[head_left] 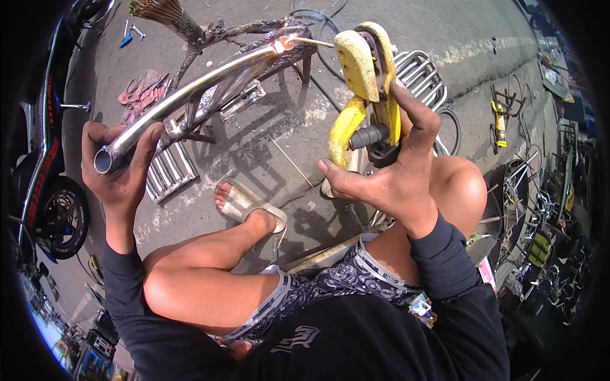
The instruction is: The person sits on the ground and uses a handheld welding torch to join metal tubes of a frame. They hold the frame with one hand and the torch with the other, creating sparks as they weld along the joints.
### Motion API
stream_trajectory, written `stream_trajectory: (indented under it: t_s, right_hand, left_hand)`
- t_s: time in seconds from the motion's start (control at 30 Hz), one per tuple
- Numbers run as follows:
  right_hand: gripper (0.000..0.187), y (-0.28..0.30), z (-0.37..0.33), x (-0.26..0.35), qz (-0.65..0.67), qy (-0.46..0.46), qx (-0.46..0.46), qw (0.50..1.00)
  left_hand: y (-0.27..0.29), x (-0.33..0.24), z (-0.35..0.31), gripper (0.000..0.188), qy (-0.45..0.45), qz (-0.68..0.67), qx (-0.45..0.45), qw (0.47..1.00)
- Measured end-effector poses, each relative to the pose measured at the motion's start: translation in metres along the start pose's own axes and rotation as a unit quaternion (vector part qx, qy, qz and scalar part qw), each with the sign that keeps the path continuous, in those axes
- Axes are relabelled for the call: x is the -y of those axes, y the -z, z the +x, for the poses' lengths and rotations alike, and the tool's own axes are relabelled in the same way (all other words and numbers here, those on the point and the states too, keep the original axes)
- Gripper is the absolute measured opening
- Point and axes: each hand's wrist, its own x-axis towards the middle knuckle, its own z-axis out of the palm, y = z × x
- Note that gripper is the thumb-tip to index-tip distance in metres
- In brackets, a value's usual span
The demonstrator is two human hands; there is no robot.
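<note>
My left hand (117, 165) is closed round the near, open end of a shiny metal tube (190, 92). The tube slants away up to the right. Its far end glows orange where it meets a rough metal stand (297, 30). In my right hand (397, 165) is a yellow welding electrode holder (357, 66), with its jaws up and the thumb and fingers about its lower part. A thin welding rod (318, 42) runs from its jaws left to the glowing spot. My palm hides part of the grip.
A bundle of welding rods (166, 20) stands at the far left, near wrenches (132, 32). A pink rag (147, 92) and a slatted metal rack (171, 170) lie on the ground. Another tube rack (420, 77) and cables are behind the holder. A motorcycle (47, 159) stands left; metal scrap (540, 254) is piled right.
</note>
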Motion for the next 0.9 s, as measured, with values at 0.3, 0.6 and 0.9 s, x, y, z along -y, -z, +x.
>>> stream_trajectory:
  t_s: [0.3, 0.6, 0.9]
  right_hand:
    - [0.111, 0.009, 0.005, 0.005, 0.015, -0.051, -0.004, 0.999]
    - [0.114, 0.012, 0.011, 0.016, 0.075, -0.123, -0.005, 0.99]
    - [0.109, 0.023, 0.025, 0.033, 0.056, -0.099, -0.053, 0.992]
  left_hand:
    - [-0.004, 0.005, 0.001, 0.039, 0.046, -0.078, -0.011, 0.996]
    - [0.013, 0.007, 0.024, 0.078, 0.188, -0.259, 0.163, 0.933]
    - [0.019, -0.036, 0.039, 0.072, 0.286, -0.226, 0.234, 0.902]
